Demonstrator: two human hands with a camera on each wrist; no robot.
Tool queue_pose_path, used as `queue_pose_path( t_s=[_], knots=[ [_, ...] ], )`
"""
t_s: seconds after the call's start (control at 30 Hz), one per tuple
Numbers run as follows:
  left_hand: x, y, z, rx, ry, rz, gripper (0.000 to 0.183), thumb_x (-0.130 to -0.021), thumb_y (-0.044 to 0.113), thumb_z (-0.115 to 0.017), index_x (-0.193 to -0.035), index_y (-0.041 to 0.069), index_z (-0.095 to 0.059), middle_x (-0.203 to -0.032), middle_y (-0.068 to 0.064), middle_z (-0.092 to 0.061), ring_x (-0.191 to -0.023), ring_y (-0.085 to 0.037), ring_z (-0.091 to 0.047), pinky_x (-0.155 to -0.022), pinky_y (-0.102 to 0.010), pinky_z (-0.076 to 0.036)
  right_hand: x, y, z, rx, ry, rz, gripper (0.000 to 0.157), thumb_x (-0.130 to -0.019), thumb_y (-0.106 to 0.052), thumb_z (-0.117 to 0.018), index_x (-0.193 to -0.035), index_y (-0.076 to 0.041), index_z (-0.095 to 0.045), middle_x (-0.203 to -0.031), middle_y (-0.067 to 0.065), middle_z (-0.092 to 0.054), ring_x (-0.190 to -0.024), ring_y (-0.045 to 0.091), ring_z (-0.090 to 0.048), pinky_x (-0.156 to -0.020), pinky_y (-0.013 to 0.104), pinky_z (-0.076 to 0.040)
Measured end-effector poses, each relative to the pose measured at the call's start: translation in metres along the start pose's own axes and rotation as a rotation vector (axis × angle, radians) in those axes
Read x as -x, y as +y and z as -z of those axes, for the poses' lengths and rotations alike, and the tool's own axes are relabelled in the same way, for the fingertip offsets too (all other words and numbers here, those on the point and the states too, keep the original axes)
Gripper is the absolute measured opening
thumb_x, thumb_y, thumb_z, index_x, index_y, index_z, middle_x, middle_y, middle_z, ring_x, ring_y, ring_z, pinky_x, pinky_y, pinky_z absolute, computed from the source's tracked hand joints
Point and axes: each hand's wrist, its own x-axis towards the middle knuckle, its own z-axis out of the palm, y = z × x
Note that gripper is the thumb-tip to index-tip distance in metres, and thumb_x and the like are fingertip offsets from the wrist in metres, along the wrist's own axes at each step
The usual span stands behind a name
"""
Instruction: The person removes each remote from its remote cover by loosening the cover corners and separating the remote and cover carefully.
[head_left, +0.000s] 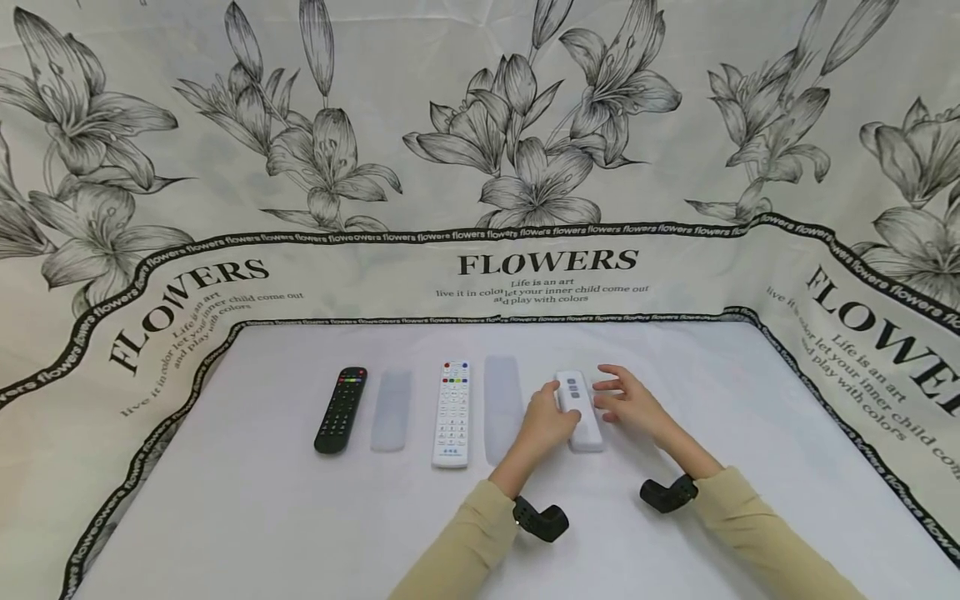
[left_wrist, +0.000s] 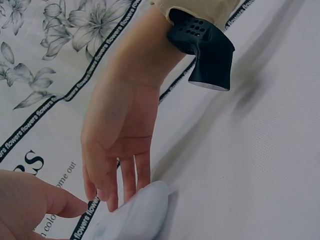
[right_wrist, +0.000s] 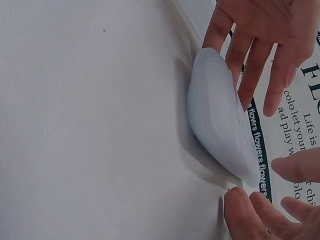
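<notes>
A white remote control (head_left: 588, 435) with a few grey buttons near its top lies on the white table. My left hand (head_left: 546, 423) is at its left side, thumb over the remote's face and fingers along the edge. Just off the right side is my right hand (head_left: 633, 407), its fingers spread and loosely bent. The right wrist view shows the remote (right_wrist: 217, 110) edge-on, with the left hand's straight fingers (right_wrist: 255, 65) alongside and the right hand (right_wrist: 260, 215) below its near end. From the left wrist, the right hand (left_wrist: 122, 135) points down beside the remote (left_wrist: 145, 215).
Left of the hands lie a long translucent sleeve (head_left: 501, 400), a white remote with many buttons (head_left: 452, 425), a shorter translucent sleeve (head_left: 391, 412) and a black remote (head_left: 341, 412), set in a row. A flower-printed cloth (head_left: 375, 275) stands around the table's back and sides.
</notes>
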Motion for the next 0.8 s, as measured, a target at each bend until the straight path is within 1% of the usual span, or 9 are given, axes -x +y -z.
queue_pose_path(
  t_s=[0.2, 0.33, 0.4, 0.5, 0.6, 0.67, 0.73, 0.8],
  knots=[
    [-0.0017, 0.0006, -0.0044, -0.001, -0.005, 0.003, 0.058, -0.084, 0.012, -0.063, -0.137, -0.005, -0.045, -0.130, -0.026, -0.053, -0.114, -0.032, -0.055, -0.099, -0.046, -0.045, -0.0026, 0.0012, -0.0018, -0.040, -0.041, -0.039, 0.060, -0.095, -0.008, -0.052, -0.145, 0.008, -0.023, -0.128, 0.036, -0.048, -0.099, 0.026, -0.064, -0.077, 0.033, -0.058],
    [-0.0028, 0.0013, -0.0064, 0.019, 0.012, -0.004, 0.056, -0.084, 0.010, -0.061, -0.135, -0.006, -0.046, -0.129, -0.027, -0.054, -0.116, -0.034, -0.055, -0.100, -0.046, -0.044, -0.0036, -0.0001, -0.0037, -0.026, -0.038, -0.077, 0.057, -0.096, -0.010, -0.051, -0.144, 0.008, -0.025, -0.126, 0.035, -0.051, -0.098, 0.020, -0.063, -0.074, 0.030, -0.058],
    [-0.0032, 0.0015, -0.0067, 0.031, 0.027, -0.013, 0.055, -0.083, 0.009, -0.061, -0.134, -0.005, -0.048, -0.129, -0.027, -0.055, -0.118, -0.035, -0.054, -0.101, -0.046, -0.044, -0.0037, -0.0004, -0.0046, -0.023, -0.026, -0.091, 0.056, -0.095, -0.010, -0.051, -0.144, 0.007, -0.028, -0.126, 0.034, -0.052, -0.098, 0.021, -0.062, -0.073, 0.029, -0.057],
    [-0.0041, 0.0002, -0.0072, 0.051, 0.050, -0.021, 0.051, -0.084, 0.007, -0.060, -0.133, -0.004, -0.051, -0.128, -0.024, -0.057, -0.121, -0.036, -0.054, -0.103, -0.045, -0.043, -0.0032, -0.0008, -0.0052, -0.020, -0.019, -0.099, 0.054, -0.095, -0.010, -0.052, -0.143, 0.005, -0.033, -0.128, 0.033, -0.051, -0.102, 0.024, -0.060, -0.072, 0.027, -0.055],
    [-0.0051, -0.0022, -0.0080, 0.076, 0.065, -0.026, 0.048, -0.082, 0.003, -0.059, -0.130, -0.002, -0.055, -0.125, -0.022, -0.060, -0.119, -0.034, -0.055, -0.101, -0.043, -0.045, -0.0018, -0.0010, -0.0048, -0.028, -0.014, -0.103, 0.050, -0.096, -0.012, -0.052, -0.141, 0.004, -0.037, -0.131, 0.031, -0.050, -0.108, 0.027, -0.057, -0.074, 0.025, -0.053],
    [-0.0056, -0.0041, -0.0088, 0.120, 0.064, -0.012, 0.046, -0.082, 0.000, -0.058, -0.128, -0.001, -0.057, -0.125, -0.020, -0.060, -0.113, -0.031, -0.059, -0.093, -0.039, -0.050, -0.0008, -0.0011, -0.0042, -0.041, -0.013, -0.104, 0.048, -0.097, -0.014, -0.052, -0.140, 0.004, -0.041, -0.134, 0.030, -0.049, -0.110, 0.025, -0.056, -0.075, 0.024, -0.052],
    [-0.0057, -0.0055, -0.0094, 0.165, 0.057, -0.002, 0.046, -0.080, -0.003, -0.056, -0.126, -0.001, -0.059, -0.125, -0.020, -0.061, -0.105, -0.027, -0.062, -0.080, -0.032, -0.055, 0.0001, -0.0012, -0.0035, -0.052, -0.007, -0.103, 0.046, -0.098, -0.016, -0.051, -0.138, 0.003, -0.045, -0.138, 0.028, -0.048, -0.108, 0.021, -0.056, -0.075, 0.022, -0.051],
    [-0.0056, -0.0064, -0.0099, 0.215, 0.056, 0.009, 0.048, -0.077, -0.007, -0.055, -0.125, -0.001, -0.060, -0.126, -0.021, -0.061, -0.092, -0.021, -0.064, -0.066, -0.025, -0.054, 0.0011, -0.0011, -0.0024, -0.071, 0.002, -0.094, 0.044, -0.098, -0.016, -0.050, -0.137, 0.004, -0.047, -0.141, 0.026, -0.046, -0.106, 0.014, -0.056, -0.075, 0.020, -0.050]
  ],
)
